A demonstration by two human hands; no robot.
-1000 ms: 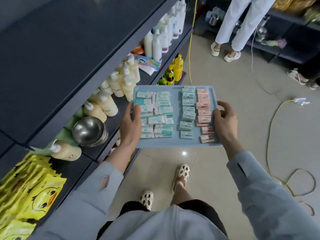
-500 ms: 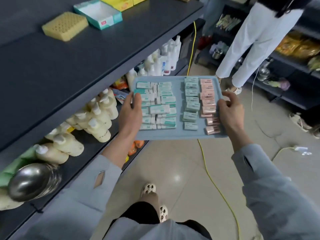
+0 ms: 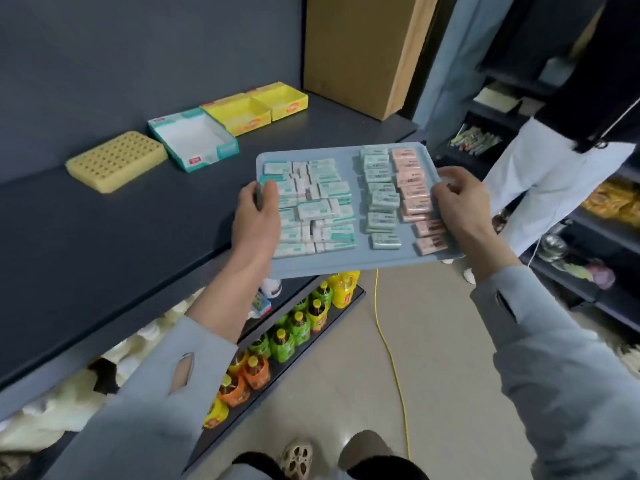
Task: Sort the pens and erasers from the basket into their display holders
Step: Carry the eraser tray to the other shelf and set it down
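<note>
Tray (image 3: 332, 268): raised since earlier, now overlapping shelf (image 3: 104, 244) edge, centre frame.
Hands: left hand (image 3: 258, 216) and right hand (image 3: 459, 206) gripping its sides; erasers (image 3: 381, 195) lying on it.
Holders (image 3: 194, 140): sitting upper left, apart.
Person (image 3: 554, 174): standing right.

The fingers of the left hand (image 3: 258, 220) are out of sight beneath the tray (image 3: 332, 265); only the thumb shows on top, and the hand covers the ends of several erasers (image 3: 381, 202). The right hand (image 3: 460, 206) hides part of the tray's right rim and the tips of some pink ones. Print on the wrappers is too small to read, as are the labels on the holders (image 3: 194, 140). The box (image 3: 360, 46) and a second person (image 3: 554, 168) are cut off by the top edge. Bottles (image 3: 298, 327) sit partly behind the shelf (image 3: 104, 237) and a sleeve (image 3: 156, 393). Pale things (image 3: 52, 410) under the shelf are too blurred to name.
</note>
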